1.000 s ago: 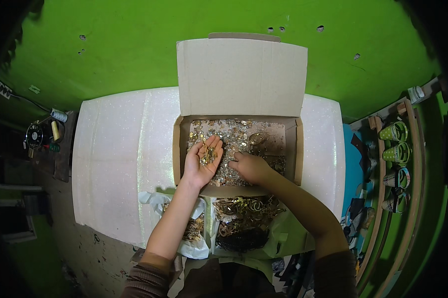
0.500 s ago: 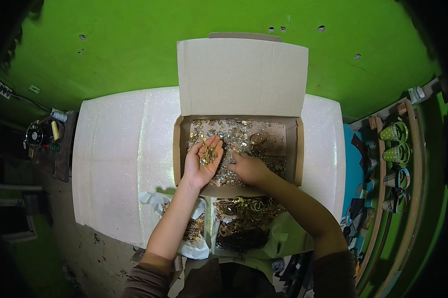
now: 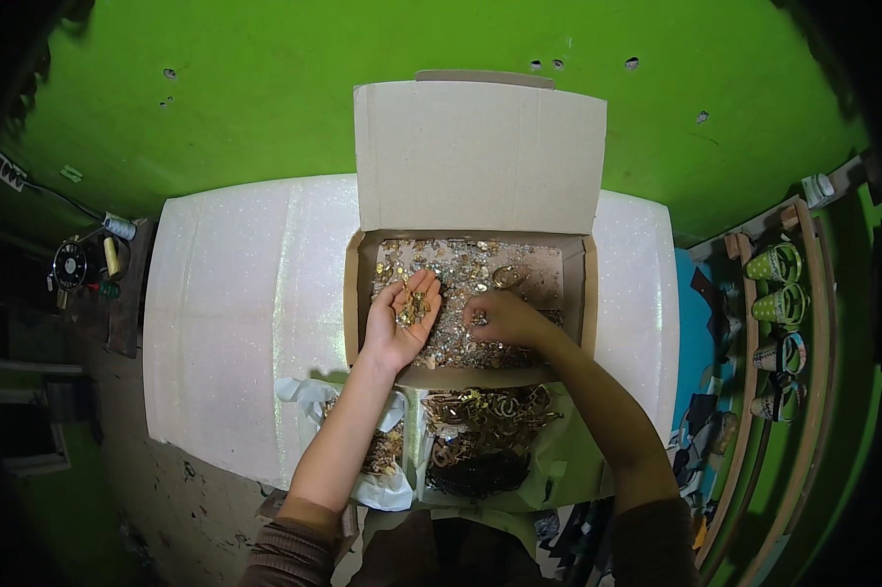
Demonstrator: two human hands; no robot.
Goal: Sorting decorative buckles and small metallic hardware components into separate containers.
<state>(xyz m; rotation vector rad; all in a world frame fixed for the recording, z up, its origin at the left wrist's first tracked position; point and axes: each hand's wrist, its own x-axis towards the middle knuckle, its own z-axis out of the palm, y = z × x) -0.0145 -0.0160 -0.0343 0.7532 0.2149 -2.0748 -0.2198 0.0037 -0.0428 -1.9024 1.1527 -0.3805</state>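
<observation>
An open cardboard box (image 3: 586,293) holds a layer of small shiny beads and metal bits (image 3: 451,342). Palm up over its left side, my left hand (image 3: 399,323) is cupped around a little heap of gold-coloured metal pieces (image 3: 414,305). My right hand (image 3: 505,320) is above the beads on the right, its fingers closed in a pinch. Something small and silvery shows at those fingertips, too small to name. A gold-coloured ring-shaped piece (image 3: 507,277) lies in the box beyond my right hand.
The box stands on a white glittery table cover (image 3: 226,303), its lid (image 3: 480,152) raised before a green wall. Nearer me are a tray of chains and jewellery (image 3: 480,440) and white paper (image 3: 382,492) with brownish pieces. A wooden rack (image 3: 754,372) stands at right.
My right hand has shifted slightly right and lifted from the beads, a silvery bit now showing at its fingers. My left hand stays cupped around the gold-coloured pieces.
</observation>
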